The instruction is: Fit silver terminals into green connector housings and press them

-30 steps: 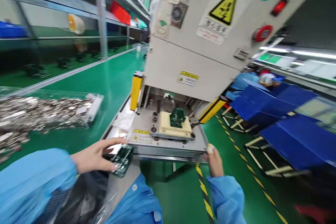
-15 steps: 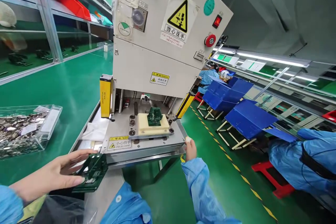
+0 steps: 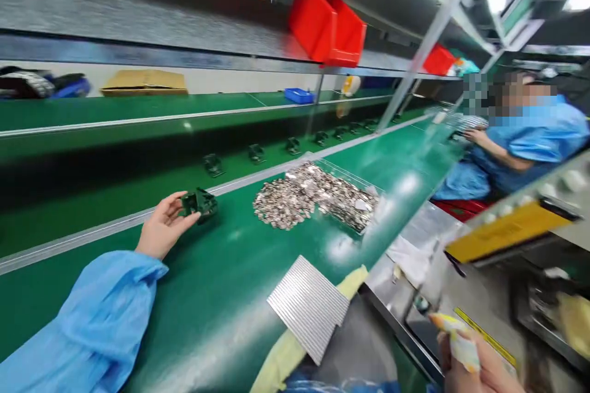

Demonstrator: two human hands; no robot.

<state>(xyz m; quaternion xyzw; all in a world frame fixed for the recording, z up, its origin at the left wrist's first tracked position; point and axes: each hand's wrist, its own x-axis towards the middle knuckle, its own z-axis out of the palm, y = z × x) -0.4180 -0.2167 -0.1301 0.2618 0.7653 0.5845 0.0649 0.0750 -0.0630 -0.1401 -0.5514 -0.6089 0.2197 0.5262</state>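
Left hand [image 3: 163,224] fingers closed on dark green board [image 3: 199,204] atop green bench [image 3: 207,301]; right hand [image 3: 474,365] fingers unclear.

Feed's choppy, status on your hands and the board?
Left hand pinching green board at belt edge. Right hand by press. Parts tray beyond board.

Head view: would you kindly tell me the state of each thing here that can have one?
Left hand: fingers closed on the circuit board
Green circuit board: held at the left hand's fingertips
Right hand: blurred at the lower edge, one fingertip wrapped
Clear plastic tray: heaped with metal pieces
Ribbed metal sheet: lying at a slant
Red bin: upright on the shelf
Co-worker: seated, arm reaching forward
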